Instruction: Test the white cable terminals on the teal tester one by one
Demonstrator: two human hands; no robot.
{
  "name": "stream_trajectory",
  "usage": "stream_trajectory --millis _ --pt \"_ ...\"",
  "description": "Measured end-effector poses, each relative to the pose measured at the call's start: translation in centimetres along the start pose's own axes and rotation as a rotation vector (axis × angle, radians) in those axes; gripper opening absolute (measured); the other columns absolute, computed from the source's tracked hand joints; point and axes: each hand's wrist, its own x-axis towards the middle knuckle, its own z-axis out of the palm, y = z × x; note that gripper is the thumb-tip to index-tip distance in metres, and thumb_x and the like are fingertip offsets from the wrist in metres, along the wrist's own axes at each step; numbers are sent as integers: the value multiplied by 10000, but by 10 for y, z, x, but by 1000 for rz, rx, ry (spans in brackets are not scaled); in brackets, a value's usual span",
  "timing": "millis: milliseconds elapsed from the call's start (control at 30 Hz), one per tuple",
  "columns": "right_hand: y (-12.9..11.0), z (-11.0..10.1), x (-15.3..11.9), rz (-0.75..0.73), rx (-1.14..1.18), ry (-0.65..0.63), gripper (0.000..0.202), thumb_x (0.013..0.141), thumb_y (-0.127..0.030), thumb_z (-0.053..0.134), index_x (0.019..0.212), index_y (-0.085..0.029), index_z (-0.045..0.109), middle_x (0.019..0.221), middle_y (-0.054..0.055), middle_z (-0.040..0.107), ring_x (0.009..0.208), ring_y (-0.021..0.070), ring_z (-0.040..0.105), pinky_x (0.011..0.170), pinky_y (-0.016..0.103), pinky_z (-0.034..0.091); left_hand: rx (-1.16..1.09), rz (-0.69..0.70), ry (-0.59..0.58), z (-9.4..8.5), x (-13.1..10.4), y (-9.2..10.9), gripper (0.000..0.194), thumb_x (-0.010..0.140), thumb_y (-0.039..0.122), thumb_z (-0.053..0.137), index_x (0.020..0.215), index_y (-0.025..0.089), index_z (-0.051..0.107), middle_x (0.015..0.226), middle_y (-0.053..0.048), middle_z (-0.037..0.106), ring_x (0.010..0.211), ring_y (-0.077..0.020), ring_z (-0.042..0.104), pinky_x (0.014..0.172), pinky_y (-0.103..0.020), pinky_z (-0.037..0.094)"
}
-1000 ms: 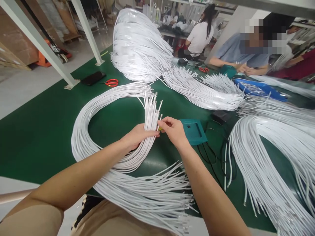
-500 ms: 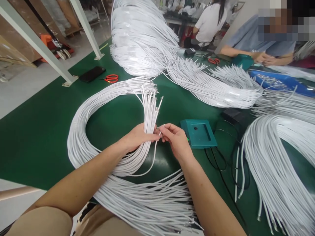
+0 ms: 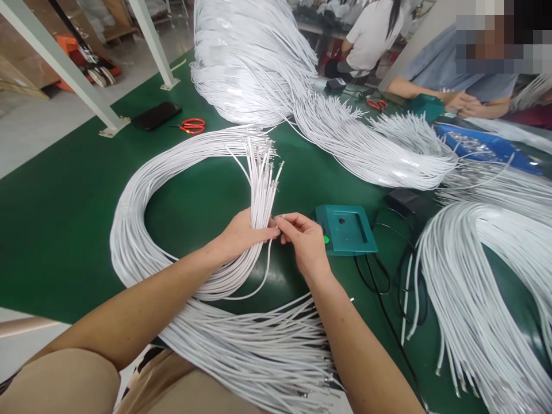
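My left hand (image 3: 241, 234) is closed around a bundle of white wires (image 3: 261, 198), whose metal-tipped ends stand up above the fist. The rest of that bundle curves in a wide loop (image 3: 129, 213) on the green table. Close against the left thumb, my right hand (image 3: 304, 238) pinches the end of a single white wire (image 3: 268, 264) that bows out from the bundle. The small part at its fingertips is too hidden to make out. More white wires (image 3: 254, 339) lie across the near edge, below my forearms.
A teal device (image 3: 347, 230) with black cables sits right of my hands. Large wire piles (image 3: 250, 63) stand at the back and right (image 3: 470, 276). Red-handled scissors (image 3: 192, 126) and a black phone (image 3: 156, 115) lie far left. A co-worker (image 3: 457, 75) sits opposite, near a blue tray (image 3: 509, 155).
The single wire's end, which stuck up above the right fingertips, is now lower and tucked between my two hands. The view has shifted slightly; my left hand keeps its hold on the bundle.
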Motion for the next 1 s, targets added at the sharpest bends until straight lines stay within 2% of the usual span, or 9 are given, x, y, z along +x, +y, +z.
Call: stream_trajectory --millis 100,267,333,400,500,600,733,833,1000 --pt "2 -1 1 26 49 -34 175 688 -322 744 730 -158 703 577 -30 557 492 73 414 521 256 347 66 -7 44 0 -1 0 196 691 269 715 801 143 613 722 3 631 677 -128 576 663 -266 446" --pt "0 -6 5 265 366 -233 173 683 -295 744 737 -138 698 522 -70 392 469 43 257 483 227 319 15 -35 75 -1 -1 -1 294 666 284 749 884 147 606 817 -21 671 714 -145 627 676 -282 494" --pt "-1 -7 6 322 413 -294 150 696 -274 728 710 -131 684 513 -81 339 457 36 220 461 215 298 -8 -36 74 -1 -2 0 337 655 295 764 909 149 600 846 -27 679 723 -148 640 677 -285 511" --pt "-3 -7 7 296 362 -280 169 710 -289 721 686 -128 673 525 -68 369 460 40 271 466 213 318 -21 -30 61 -1 -3 1 341 663 301 761 917 149 593 837 -27 684 715 -148 649 670 -286 523" --pt "-6 -7 6 201 251 -216 286 734 -427 707 749 -142 683 573 -43 445 490 64 375 492 228 366 1 19 -5 1 -6 4 233 710 255 712 881 140 604 802 -29 695 720 -151 666 703 -294 540" --pt "-7 -8 5 198 225 -215 384 743 -538 668 748 -154 673 543 -51 420 467 72 396 478 232 360 37 83 -84 3 -8 4 130 746 211 658 845 132 628 810 -42 715 762 -161 685 778 -313 548" --pt "-9 -11 5 248 217 -272 368 707 -487 729 620 -154 601 506 -64 390 441 57 363 470 219 340 31 122 -89 5 -8 1 183 742 224 671 898 140 625 834 -37 728 770 -172 696 765 -321 564" --pt "-10 -13 5 286 264 -302 340 705 -465 742 648 -156 613 514 -69 397 448 55 362 486 219 358 6 128 -85 3 -7 -2 183 734 218 682 878 138 602 846 -38 724 751 -166 693 749 -317 571" --pt "-8 -16 7 300 309 -342 290 711 -436 745 737 -158 667 594 -39 503 543 74 464 555 225 412 -104 80 -45 -1 -7 -1 263 721 195 696 929 141 544 820 -31 699 727 -160 686 720 -317 571"
